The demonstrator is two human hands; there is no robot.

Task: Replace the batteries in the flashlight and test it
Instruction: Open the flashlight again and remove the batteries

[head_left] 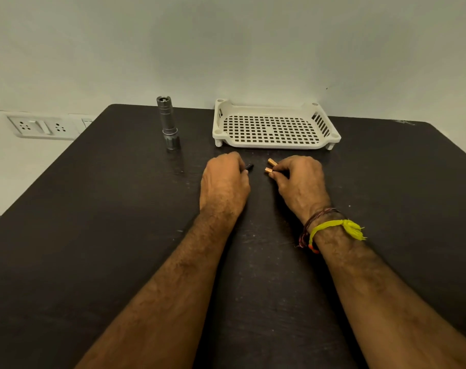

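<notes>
From the head camera, both hands rest on a dark table [93,235], knuckles up, side by side with a small gap between them.

The left hand [223,179] has its fingers curled over a small dark object [249,167], whose black tip pokes out past the fingertips toward the right hand; it looks like a battery end, though most of it is hidden under the fingers. The right hand [298,179] pinches two copper-topped batteries [270,166] between thumb and fingers, their orange ends jutting out toward the left hand. One lies just beyond the other, close together; whether they touch cannot be told. The dark tip and the copper ends face each other across the gap, apart.

The flashlight [167,122], silver metal, stands upright on its head beyond and to the left of the left hand, well apart from both grips, its open tail end pointing up. A white perforated tray [221,129] sits just beyond the right hand's grip, nearer the wall, touching neither hand.

On the right wrist are a yellow thread band [333,226] and darker threads beside it. Wall sockets [40,126] show far left of the left hand, past the table edge.
</notes>
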